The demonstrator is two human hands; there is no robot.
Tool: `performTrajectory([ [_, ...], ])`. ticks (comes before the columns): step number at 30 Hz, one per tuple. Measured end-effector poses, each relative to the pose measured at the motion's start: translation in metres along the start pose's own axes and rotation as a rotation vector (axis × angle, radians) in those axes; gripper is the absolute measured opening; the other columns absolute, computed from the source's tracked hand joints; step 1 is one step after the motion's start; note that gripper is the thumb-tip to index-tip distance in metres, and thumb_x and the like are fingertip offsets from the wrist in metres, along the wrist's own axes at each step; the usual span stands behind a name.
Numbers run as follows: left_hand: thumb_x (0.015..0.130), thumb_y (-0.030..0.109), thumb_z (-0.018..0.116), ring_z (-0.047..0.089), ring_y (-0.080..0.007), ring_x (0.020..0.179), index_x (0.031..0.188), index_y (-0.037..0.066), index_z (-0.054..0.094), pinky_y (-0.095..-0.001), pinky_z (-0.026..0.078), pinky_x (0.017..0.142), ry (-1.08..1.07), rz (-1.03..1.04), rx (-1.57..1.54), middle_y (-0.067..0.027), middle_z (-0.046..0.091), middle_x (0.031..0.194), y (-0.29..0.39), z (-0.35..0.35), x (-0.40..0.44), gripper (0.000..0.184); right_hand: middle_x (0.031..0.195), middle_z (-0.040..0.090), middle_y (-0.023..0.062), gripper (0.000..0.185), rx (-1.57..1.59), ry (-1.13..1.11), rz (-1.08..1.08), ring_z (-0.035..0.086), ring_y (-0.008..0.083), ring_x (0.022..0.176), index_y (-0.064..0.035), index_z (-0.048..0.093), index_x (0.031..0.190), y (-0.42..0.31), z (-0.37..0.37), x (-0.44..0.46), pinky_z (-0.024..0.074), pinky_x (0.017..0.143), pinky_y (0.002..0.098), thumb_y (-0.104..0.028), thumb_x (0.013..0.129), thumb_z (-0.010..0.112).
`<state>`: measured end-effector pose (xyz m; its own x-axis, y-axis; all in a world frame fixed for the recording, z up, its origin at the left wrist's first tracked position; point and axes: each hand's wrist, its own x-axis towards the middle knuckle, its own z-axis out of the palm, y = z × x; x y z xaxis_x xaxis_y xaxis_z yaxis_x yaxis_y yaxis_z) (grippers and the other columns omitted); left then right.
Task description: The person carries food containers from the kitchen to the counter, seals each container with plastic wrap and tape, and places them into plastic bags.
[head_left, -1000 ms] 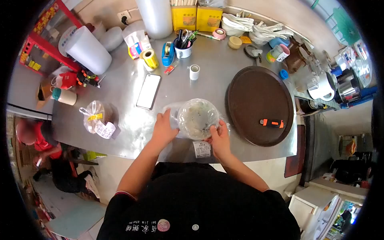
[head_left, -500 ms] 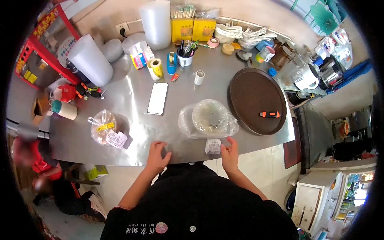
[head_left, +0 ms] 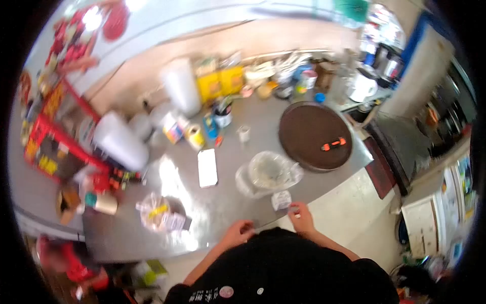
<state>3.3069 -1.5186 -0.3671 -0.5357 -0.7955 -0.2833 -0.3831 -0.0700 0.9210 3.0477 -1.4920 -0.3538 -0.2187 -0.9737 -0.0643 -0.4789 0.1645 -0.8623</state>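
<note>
"Clear plastic-wrapped bowl (head_left: 273,171), just right of the middle of the frame. See it?"

"Yes, resting on the steel table (head_left: 218,209), its loose plastic spread out to the left. Both hands are apart from it."

"What's the right hand (head_left: 302,218) up to?"

"It's at the table's front edge, right of centre and low in the frame, just beside that printed slip (head_left: 281,200). The fingers are bent towards the thumb, but it's too blurred; I can't tell whether they pinch anything."

"And the left hand (head_left: 240,232)?"

"Bottom centre, close to the person's black shirt (head_left: 304,268). Fingers loosely curled, thumb slightly apart."

"That big brown tray (head_left: 306,129) is near the bowl, up and to the right."

"With an orange-and-black cutter (head_left: 333,145) lying on it. White-faced phone (head_left: 207,168) to the bowl's left, and another bagged tub (head_left: 154,213) at lower left, well apart."
</note>
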Motion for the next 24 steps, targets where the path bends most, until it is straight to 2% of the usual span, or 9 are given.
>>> performTrajectory([
  [2,0.083,0.007,0.057,0.058,-0.0249,0.096,0.110,-0.001,0.049,-0.0330,0.049,0.080,-0.326,0.118,-0.149,-0.0152,0.054,0.109,0.044,0.005,0.007,0.030,0.102,0.054,0.0094,0.027,0.033,-0.119,-0.030,0.056,0.0175,0.086,-0.0068,0.054,0.105,-0.002,-0.003,-0.005,0.0455,0.074,0.0308,-0.015,0.080,0.061],
  [4,0.083,0.007,0.057,0.058,-0.0248,0.096,0.111,-0.001,0.049,-0.0330,0.049,0.080,-0.471,0.106,-0.219,-0.0150,0.054,0.108,0.060,0.011,0.011,0.030,0.104,0.054,0.0090,0.027,0.103,-0.270,-0.056,0.054,0.0164,0.092,-0.0070,0.054,0.108,-0.010,-0.008,-0.001,0.0440,0.079,0.0291,-0.021,0.085,0.057],
  [6,0.083,0.008,0.057,0.058,-0.0246,0.095,0.111,-0.001,0.049,-0.0329,0.049,0.079,-0.465,0.010,-0.255,-0.0148,0.054,0.108,0.059,0.019,0.014,0.030,0.106,0.054,0.0093,0.029,0.151,-0.319,-0.019,0.053,0.0162,0.095,-0.0071,0.054,0.110,-0.009,-0.013,-0.010,0.0432,0.081,0.0285,-0.025,0.088,0.055],
  [8,0.083,0.008,0.057,0.057,-0.0244,0.094,0.111,-0.001,0.049,-0.0328,0.048,0.079,-0.435,-0.063,-0.265,-0.0147,0.054,0.107,0.059,0.029,0.023,0.030,0.108,0.055,0.0100,0.034,0.506,-0.665,0.208,0.054,0.0185,0.097,-0.0062,0.053,0.113,-0.001,-0.014,-0.017,0.0416,0.085,0.0293,-0.031,0.091,0.050],
  [9,0.083,0.008,0.056,0.057,-0.0243,0.094,0.111,-0.001,0.049,-0.0328,0.048,0.079,-0.425,-0.089,-0.266,-0.0146,0.054,0.107,0.060,0.034,0.030,0.030,0.108,0.055,0.0100,0.034,0.536,-0.605,0.217,0.054,0.0185,0.097,-0.0062,0.053,0.113,0.004,-0.018,-0.021,0.0416,0.085,0.0293,-0.031,0.091,0.050],
  [11,0.083,0.008,0.056,0.057,-0.0242,0.093,0.111,-0.001,0.049,-0.0327,0.048,0.078,-0.436,-0.118,-0.262,-0.0144,0.054,0.106,0.069,0.049,0.051,0.030,0.106,0.058,0.0103,0.039,0.248,-0.710,0.117,0.054,0.0203,0.099,-0.0052,0.054,0.112,0.021,-0.043,-0.024,0.0411,0.086,0.0303,-0.037,0.091,0.048],
  [14,0.083,0.009,0.056,0.057,-0.0239,0.092,0.112,0.000,0.049,-0.0326,0.048,0.078,-0.476,-0.152,-0.257,-0.0141,0.054,0.105,0.091,0.080,0.096,0.031,0.099,0.061,0.0120,0.041,0.330,-0.437,0.111,0.055,0.0220,0.096,-0.0047,0.055,0.110,0.039,-0.084,-0.033,0.0417,0.084,0.0308,-0.040,0.091,0.047],
  [19,0.083,0.010,0.056,0.056,-0.0235,0.090,0.112,0.000,0.049,-0.0324,0.048,0.077,-0.580,-0.189,-0.176,-0.0137,0.054,0.104,0.132,0.166,0.162,0.031,0.092,0.061,0.0154,0.041,0.428,-0.168,-0.093,0.057,0.0234,0.086,-0.0031,0.058,0.101,0.113,-0.158,-0.055,0.0437,0.075,0.0327,-0.041,0.090,0.046],
  [24,0.084,0.011,0.056,0.056,-0.0231,0.088,0.113,0.000,0.049,-0.0322,0.048,0.076,-0.738,-0.196,-0.069,-0.0132,0.054,0.102,0.195,0.263,0.227,0.032,0.077,0.062,0.0127,0.039,0.308,0.078,0.185,0.058,0.0223,0.073,-0.0020,0.060,0.089,0.172,-0.272,-0.098,0.0440,0.066,0.0338,-0.040,0.089,0.050],
])
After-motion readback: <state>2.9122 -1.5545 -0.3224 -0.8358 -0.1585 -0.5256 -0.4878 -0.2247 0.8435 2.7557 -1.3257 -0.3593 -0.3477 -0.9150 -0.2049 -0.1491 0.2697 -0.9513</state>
